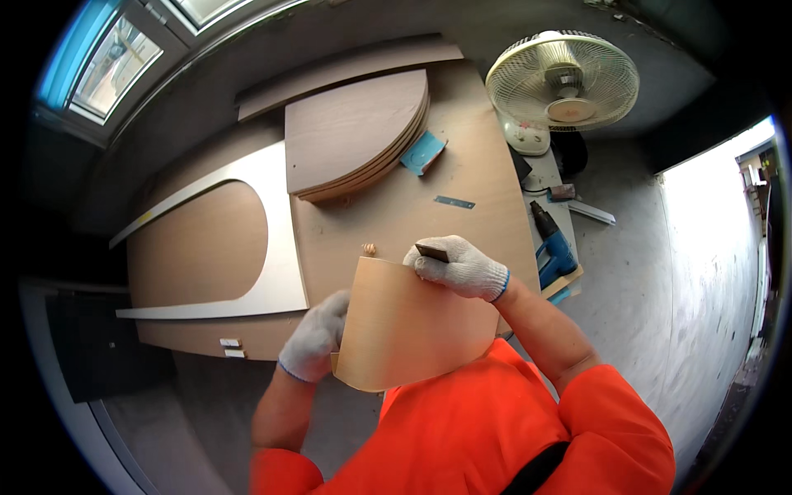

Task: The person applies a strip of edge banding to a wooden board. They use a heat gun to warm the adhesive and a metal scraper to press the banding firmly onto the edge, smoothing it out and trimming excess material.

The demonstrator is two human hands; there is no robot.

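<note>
In the head view, a person in white knit gloves works at a wooden table [375,216]. The task's thing, a light brown board [412,322] with a rounded lower edge, is at the table's near edge, its curved end against the person's orange shirt [487,412]. The right hand [462,268] is closed around a small dark blade [432,253], just over the board's top edge. The left hand [317,338] is at the board's left side; it is blurred and its fingers are partly hidden, so I cannot tell how tight its grip is.

A curled wood shaving [370,249] lies just beyond the board's upper left corner. Farther back on the table are a metal strip [454,202], a blue sheet [424,153] touching a stack of round-ended boards [359,124], and a long plank [355,74] behind the stack. A white frame [285,223] with a rounded opening lies to the left. On the right, a fan [565,82] stands beyond a blue heat gun [557,252].
</note>
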